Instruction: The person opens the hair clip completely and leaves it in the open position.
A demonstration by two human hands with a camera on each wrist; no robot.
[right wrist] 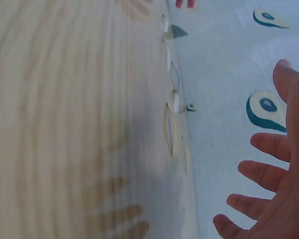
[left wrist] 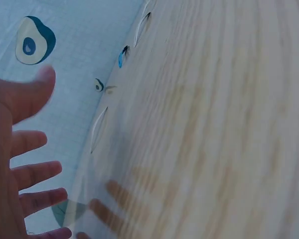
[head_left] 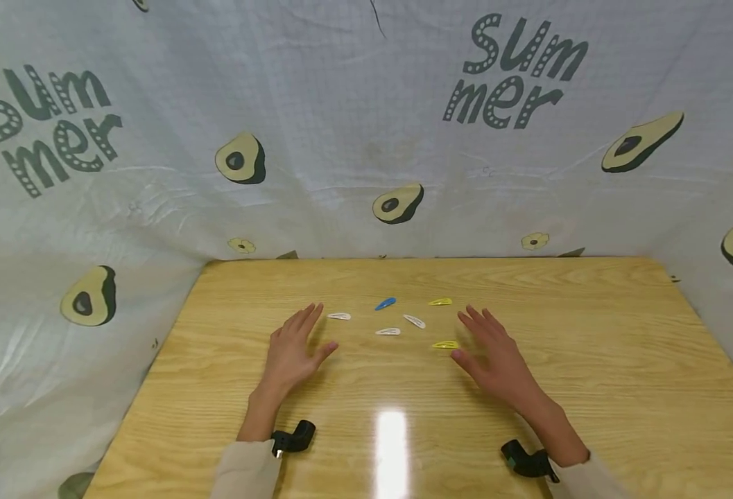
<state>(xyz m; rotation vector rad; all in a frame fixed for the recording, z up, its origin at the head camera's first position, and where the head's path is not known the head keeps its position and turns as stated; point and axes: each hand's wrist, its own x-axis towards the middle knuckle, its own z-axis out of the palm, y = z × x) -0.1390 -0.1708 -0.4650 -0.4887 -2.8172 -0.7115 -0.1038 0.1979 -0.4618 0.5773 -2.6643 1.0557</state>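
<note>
Several small hair clips lie in a loose cluster on the wooden table (head_left: 591, 360): a blue clip (head_left: 385, 303), white clips (head_left: 339, 316) (head_left: 387, 331) (head_left: 414, 321) and two yellow clips (head_left: 440, 302) (head_left: 445, 344). My left hand (head_left: 294, 346) hovers open, fingers spread, just left of the cluster, nearest the leftmost white clip (left wrist: 98, 128). On the other side my right hand (head_left: 491, 353) is open too, its thumb close to the near yellow clip (right wrist: 169, 130). Neither hand holds anything.
A white cloth (head_left: 341, 125) printed with avocados and "Summer" hangs behind and around the table. Black wrist-camera mounts (head_left: 294, 438) (head_left: 526, 461) sit by my forearms. A bright light glare (head_left: 392, 447) reflects on the near tabletop.
</note>
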